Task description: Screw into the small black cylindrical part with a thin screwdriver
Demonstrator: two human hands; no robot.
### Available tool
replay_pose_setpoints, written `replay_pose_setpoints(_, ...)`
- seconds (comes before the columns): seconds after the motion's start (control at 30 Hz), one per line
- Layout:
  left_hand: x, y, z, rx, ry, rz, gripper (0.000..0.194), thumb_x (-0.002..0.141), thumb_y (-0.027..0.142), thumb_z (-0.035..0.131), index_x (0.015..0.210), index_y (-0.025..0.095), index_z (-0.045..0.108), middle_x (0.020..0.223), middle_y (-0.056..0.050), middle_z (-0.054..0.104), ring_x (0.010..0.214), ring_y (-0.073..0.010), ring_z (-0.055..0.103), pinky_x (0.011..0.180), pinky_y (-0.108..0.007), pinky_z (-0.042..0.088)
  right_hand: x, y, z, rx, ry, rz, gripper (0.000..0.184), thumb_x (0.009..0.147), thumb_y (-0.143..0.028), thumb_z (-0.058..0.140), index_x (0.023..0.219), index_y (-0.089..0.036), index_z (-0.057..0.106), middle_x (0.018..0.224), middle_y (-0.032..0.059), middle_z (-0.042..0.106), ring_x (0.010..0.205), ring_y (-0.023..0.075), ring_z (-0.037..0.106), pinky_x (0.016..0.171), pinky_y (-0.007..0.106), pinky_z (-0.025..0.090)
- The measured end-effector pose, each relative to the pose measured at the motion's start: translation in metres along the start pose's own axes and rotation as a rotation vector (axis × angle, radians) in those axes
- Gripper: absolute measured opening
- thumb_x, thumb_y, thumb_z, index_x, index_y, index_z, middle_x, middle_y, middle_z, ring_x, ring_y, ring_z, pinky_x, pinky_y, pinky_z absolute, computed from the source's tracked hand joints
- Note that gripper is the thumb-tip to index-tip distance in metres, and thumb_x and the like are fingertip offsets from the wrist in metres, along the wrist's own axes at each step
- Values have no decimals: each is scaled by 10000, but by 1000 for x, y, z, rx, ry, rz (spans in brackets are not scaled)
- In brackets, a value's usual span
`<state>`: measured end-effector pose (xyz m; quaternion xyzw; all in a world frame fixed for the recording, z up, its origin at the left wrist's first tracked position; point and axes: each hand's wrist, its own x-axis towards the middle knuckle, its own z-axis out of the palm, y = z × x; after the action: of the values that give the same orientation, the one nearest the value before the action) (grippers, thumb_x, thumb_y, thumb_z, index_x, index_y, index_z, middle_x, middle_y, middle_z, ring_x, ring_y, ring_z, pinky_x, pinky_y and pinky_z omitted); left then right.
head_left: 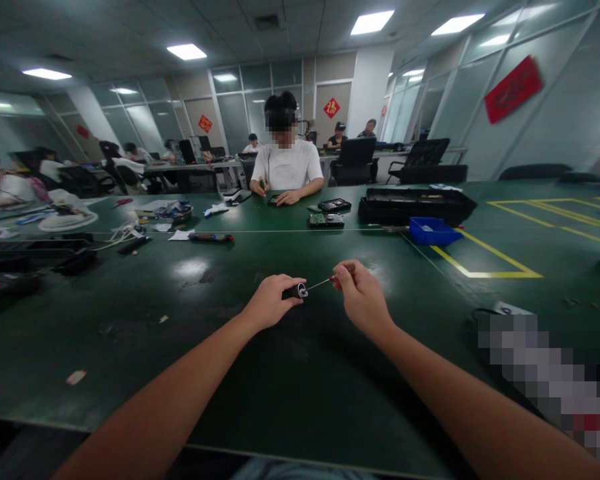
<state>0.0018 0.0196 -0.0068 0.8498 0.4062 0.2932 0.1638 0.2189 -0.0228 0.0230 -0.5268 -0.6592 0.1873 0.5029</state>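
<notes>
Above the green tabletop, my left hand point(271, 300) is closed around a small black cylindrical part point(296, 291) with a pale ring at its end, which faces right. My right hand point(361, 293) grips the red handle of a thin screwdriver point(321, 283). Its metal shaft slants down to the left, and the tip meets or lies just at the ringed end of the cylinder; whether it is inside cannot be made out. My fingers hide most of the handle and the cylinder's far end.
A green table point(260, 400) spreads around my arms. Across it sits a person point(286, 163) handling small parts. Nearby lie a circuit board point(326, 220), a long black housing point(415, 205), a blue bin point(434, 231) and a dark cylindrical tool point(211, 237). A pixelated object stands at right.
</notes>
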Motion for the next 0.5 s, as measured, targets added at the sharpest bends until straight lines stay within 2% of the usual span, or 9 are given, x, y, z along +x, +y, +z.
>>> replay_pose_setpoints(0.3, 0, 2, 1, -134, 28, -48, 396, 822, 257, 687, 1215, 259, 641, 1174, -46, 647, 1088, -223, 583, 975, -375, 432, 2, 1, -2, -141, 10, -19, 243, 964, -376, 422, 893, -207, 581, 769, 39, 662, 710, 188, 616, 637, 303, 405)
replay_pose_setpoints(0.4, 2, 1, 2, -255, 88, -129, 389, 807, 252, 692, 1193, 234, 639, 1198, -62, 639, 1112, -239, 577, 996, -388, 421, 2, 2, -2, -148, 29, -27, 242, 965, -372, 424, 883, -205, 579, 766, 39, 662, 709, 187, 614, 638, 302, 402)
replay_pose_setpoints(0.5, 4, -3, 4, -490, 140, -208, 434, 852, 273, 625, 1277, 230, 550, 1164, -76, 627, 1023, -211, 600, 946, -376, 449, 3, 3, -3, -144, 23, -15, 249, 969, -379, 426, 889, -205, 584, 779, 38, 664, 720, 185, 616, 638, 300, 402)
